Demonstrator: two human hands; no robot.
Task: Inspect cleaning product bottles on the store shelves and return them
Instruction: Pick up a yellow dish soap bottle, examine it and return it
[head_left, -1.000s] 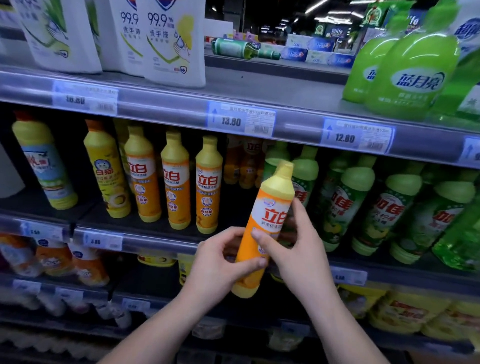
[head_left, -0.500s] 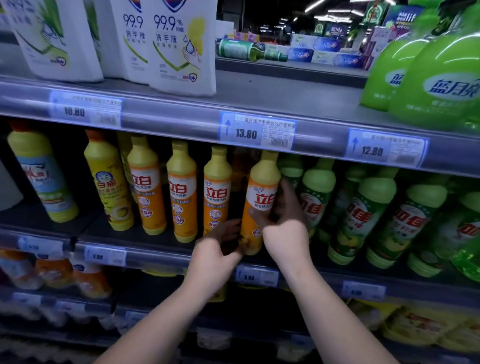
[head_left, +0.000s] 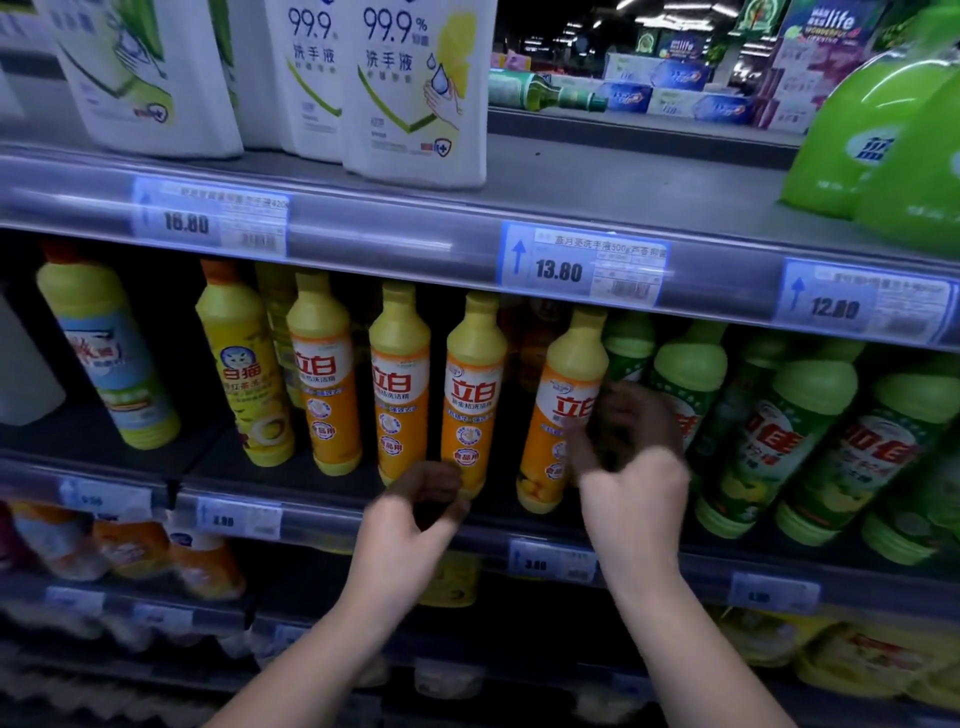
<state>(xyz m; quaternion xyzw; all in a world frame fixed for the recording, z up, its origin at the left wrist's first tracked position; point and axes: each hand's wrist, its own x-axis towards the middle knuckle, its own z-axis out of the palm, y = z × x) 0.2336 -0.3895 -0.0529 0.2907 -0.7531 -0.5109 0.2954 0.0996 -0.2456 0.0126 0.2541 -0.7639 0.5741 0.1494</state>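
My left hand (head_left: 410, 514) hangs loosely curled and empty before the shelf (head_left: 322, 519) edge. My right hand (head_left: 634, 467) is curled just beside the orange dish-soap bottle (head_left: 563, 410); blur hides whether its fingers grip it or merely touch it. The bottle stands at the right end of its orange row, next to the green bottles (head_left: 691, 364), leaning slightly. I judge it full, moderately heavy and stiff-walled, with a slick label: best taken round the mid-body, not the narrow cap.

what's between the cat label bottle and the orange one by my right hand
Three more orange bottles stand upright in a row there, seen in the head view.
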